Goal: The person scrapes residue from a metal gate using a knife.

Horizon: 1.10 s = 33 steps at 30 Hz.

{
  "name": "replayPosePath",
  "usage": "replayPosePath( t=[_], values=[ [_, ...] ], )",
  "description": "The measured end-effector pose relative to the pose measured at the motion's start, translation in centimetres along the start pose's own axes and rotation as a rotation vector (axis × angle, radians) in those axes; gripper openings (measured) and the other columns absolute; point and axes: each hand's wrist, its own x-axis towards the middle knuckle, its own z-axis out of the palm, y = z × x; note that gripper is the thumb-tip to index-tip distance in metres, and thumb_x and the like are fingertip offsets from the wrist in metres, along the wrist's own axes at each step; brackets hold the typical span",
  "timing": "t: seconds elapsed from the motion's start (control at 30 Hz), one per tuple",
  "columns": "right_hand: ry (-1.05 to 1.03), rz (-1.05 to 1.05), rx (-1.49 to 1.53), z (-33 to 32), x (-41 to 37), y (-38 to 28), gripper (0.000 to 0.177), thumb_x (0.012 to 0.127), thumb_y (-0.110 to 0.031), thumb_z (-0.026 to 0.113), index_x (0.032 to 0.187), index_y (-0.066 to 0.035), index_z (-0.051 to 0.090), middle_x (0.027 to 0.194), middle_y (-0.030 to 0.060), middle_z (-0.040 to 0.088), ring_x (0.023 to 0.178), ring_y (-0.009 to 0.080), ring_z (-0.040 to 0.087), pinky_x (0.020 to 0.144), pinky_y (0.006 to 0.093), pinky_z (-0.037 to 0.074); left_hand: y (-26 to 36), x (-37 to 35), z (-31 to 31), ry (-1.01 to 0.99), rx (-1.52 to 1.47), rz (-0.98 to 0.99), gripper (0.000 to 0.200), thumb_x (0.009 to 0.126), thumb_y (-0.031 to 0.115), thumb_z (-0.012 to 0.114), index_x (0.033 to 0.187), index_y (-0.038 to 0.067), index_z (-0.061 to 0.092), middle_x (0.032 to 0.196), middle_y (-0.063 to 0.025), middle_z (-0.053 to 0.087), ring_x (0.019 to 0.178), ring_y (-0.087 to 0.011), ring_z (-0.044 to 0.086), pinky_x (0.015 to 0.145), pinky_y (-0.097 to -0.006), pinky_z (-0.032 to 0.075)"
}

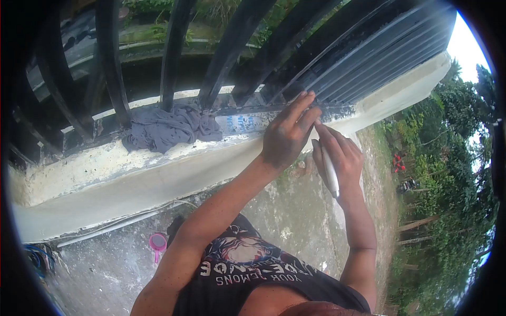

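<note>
My left hand (287, 134) rests at the foot of the black fence bars (221, 50), fingers stretched toward the ledge; its skin is smudged dark. Close beside it, my right hand (340, 155) is closed around a slim white-handled tool (330, 171). The tool's handle end points back toward me, and its working end is hidden by my fingers near the left fingertips. Left of my hands, a crumpled grey cloth (168, 129) lies on the ledge. Between cloth and hand is a pale strip with blue print (240, 124), specked with dark flakes.
The cream wall ledge (105, 181) has chipped, flaking paint. Below lie a concrete floor (274, 210), a white pipe (113, 225) and a pink round-headed item with a handle (157, 242). Blue hose or cable (39, 258) is coiled at left. Trees (448, 142) stand at right.
</note>
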Motion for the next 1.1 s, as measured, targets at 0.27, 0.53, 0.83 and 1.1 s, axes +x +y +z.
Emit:
replayPosePath(
  t=[0.27,0.53,0.83,1.1],
  values=[
    [-0.012,-0.048,-0.01,0.4,-1.2,1.1,0.049,0.085,-0.011,0.08,0.132,-0.008,0.068,0.114,0.0095,0.076,0.085,0.0208,0.075,0.069,0.0326,0.058,0.0,-0.7,0.8,-0.003,-0.028,0.026,0.035,0.086,0.002,0.078,0.12,0.007,0.072,0.142,-0.0155,0.063,0.131,-0.033,0.062,0.102,-0.0408,0.059],
    [0.038,-0.145,0.0,1.0,-2.3,4.5,0.051,0.082,-0.009,0.083,0.131,-0.011,0.068,0.122,0.0069,0.075,0.082,0.019,0.074,0.07,0.0311,0.057,0.2,-1.4,2.0,0.014,0.001,0.1,0.045,0.083,-0.001,0.079,0.127,0.007,0.07,0.146,-0.0181,0.059,0.134,-0.0348,0.059,0.106,-0.0419,0.057],
    [0.034,-0.136,0.016,1.7,-2.8,4.2,0.05,0.083,-0.012,0.082,0.132,-0.012,0.069,0.12,0.0072,0.076,0.084,0.0181,0.075,0.067,0.0297,0.058,-0.2,-2.1,1.8,-0.004,0.003,0.061,0.047,0.082,-0.002,0.08,0.128,0.008,0.071,0.146,-0.017,0.059,0.136,-0.0335,0.058,0.106,-0.0408,0.057],
    [0.06,-0.14,-0.027,1.2,-1.9,4.1,0.051,0.084,-0.014,0.082,0.133,-0.012,0.069,0.121,0.0061,0.076,0.083,0.0174,0.075,0.067,0.0296,0.058,0.1,-0.7,1.6,0.01,-0.032,0.075,0.043,0.084,0.001,0.08,0.126,0.008,0.071,0.148,-0.0178,0.058,0.135,-0.0354,0.058,0.107,-0.0431,0.057]
  ],
)
